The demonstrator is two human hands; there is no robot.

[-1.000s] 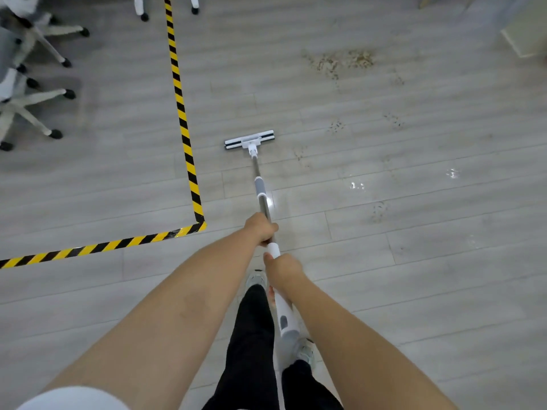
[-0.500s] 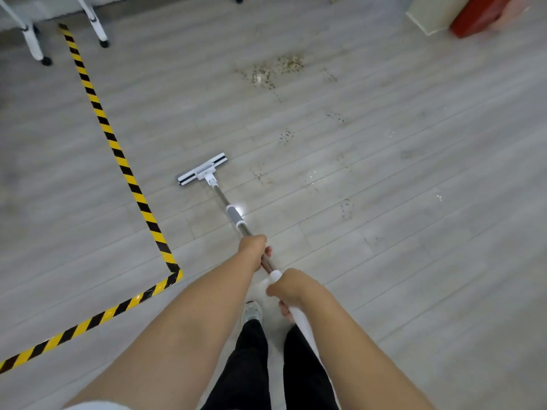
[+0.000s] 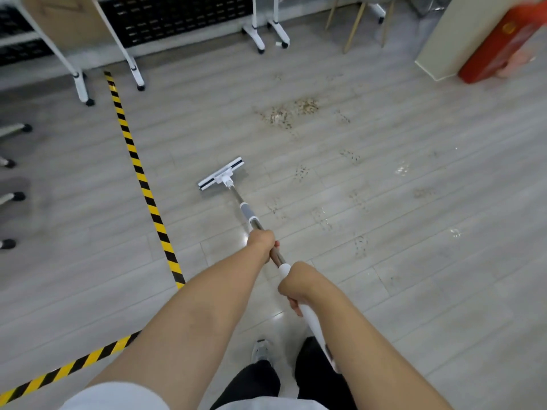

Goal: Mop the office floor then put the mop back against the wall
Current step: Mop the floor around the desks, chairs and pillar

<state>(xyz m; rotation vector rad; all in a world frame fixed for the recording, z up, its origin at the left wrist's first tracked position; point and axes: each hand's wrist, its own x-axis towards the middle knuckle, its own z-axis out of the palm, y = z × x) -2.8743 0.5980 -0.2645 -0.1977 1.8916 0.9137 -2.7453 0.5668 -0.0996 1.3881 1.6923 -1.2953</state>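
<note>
The flat white mop head (image 3: 221, 173) lies on the grey plank floor (image 3: 414, 261), just right of the yellow-black tape line (image 3: 139, 173). Its metal pole (image 3: 250, 216) runs back toward me. My left hand (image 3: 262, 242) grips the pole further down the shaft. My right hand (image 3: 297, 284) grips the white upper handle close behind it. A brown patch of dirt (image 3: 291, 112) spreads on the floor beyond the mop head, with smaller muddy marks (image 3: 350, 156) and wet spots trailing to the right.
White table legs on castors (image 3: 81, 90) stand at the back left, more castor legs (image 3: 268, 34) at the back middle. Chair wheels (image 3: 13, 196) line the left edge. A cream panel (image 3: 444, 48) and a red box (image 3: 503, 45) sit at the back right.
The view has lifted and turned, bringing the table legs and back wall into sight. The mop head has slid forward and right, away from the tape corner. Both hands keep their grip.
</note>
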